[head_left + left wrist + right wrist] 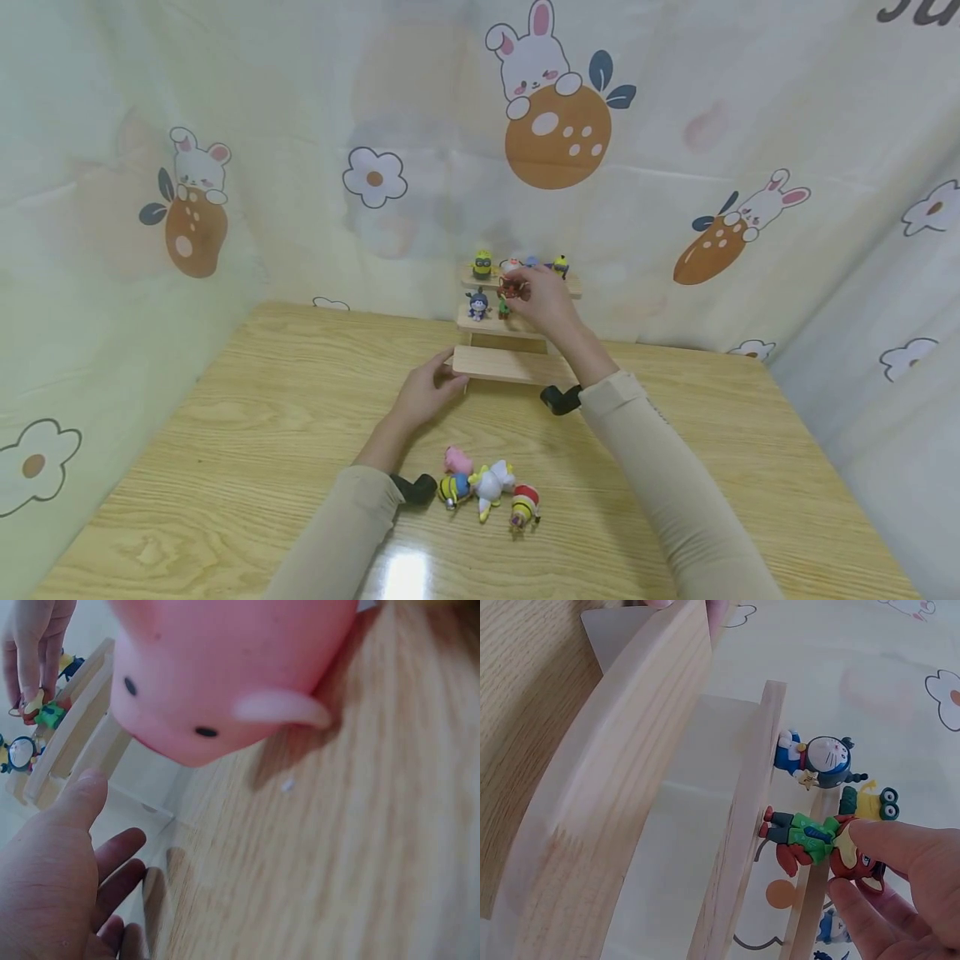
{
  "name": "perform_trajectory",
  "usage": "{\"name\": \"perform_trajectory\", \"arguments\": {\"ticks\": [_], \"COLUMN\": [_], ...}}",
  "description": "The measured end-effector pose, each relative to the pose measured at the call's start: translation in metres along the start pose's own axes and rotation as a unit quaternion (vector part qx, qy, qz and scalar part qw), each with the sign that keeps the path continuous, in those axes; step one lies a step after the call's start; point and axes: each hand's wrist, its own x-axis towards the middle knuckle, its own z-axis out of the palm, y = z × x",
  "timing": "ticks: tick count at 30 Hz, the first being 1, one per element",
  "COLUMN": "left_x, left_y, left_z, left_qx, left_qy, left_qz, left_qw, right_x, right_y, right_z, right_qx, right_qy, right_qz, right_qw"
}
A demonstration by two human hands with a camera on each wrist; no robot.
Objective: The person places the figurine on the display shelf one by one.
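Note:
My right hand point(546, 298) pinches a fox figurine point(806, 838) by its head, thumb on one side and fingers on the other. The fox wears a green jacket and a blue tie, and its feet are right at the middle tier of a wooden stepped stand point(504, 365). Beside it on that tier stands a blue cat-like figurine point(817, 759) with whiskers. My left hand point(423, 392) holds the left end of the lowest tier, thumb in front and fingers behind. In the left wrist view, a pink pig figurine point(225, 667) hides part of the stand.
Several figurines, among them a green-and-yellow one point(482, 265), stand on the top tier. On the wooden table point(262, 467) in front lie the pink pig, a yellow-and-blue figurine point(453, 490), a white one point(491, 485) and a red-and-yellow one point(525, 504). A printed curtain point(300, 225) hangs behind.

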Motion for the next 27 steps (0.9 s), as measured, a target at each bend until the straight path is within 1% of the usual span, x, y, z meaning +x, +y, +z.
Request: {"name": "perform_trajectory", "arguments": {"ticks": [20,27], "left_x": [-0.0011,-0.0010], "left_y": [0.0013,-0.0005], "left_z": [-0.0005,-0.0001], "left_qx": [0.009,0.009], "left_qy": [-0.001,0.000], "left_qz": [-0.004,-0.002], "left_qw": [1.0000,1.0000], "right_x": [0.0003,0.0006], "right_y": [0.0023,0.0013], "right_z": [0.0013,0.0020], "right_qx": [0.005,0.005], "right_qy": [0.001,0.001], "right_qz": [0.020,0.020], "right_qw": [0.9998,0.9998]}}
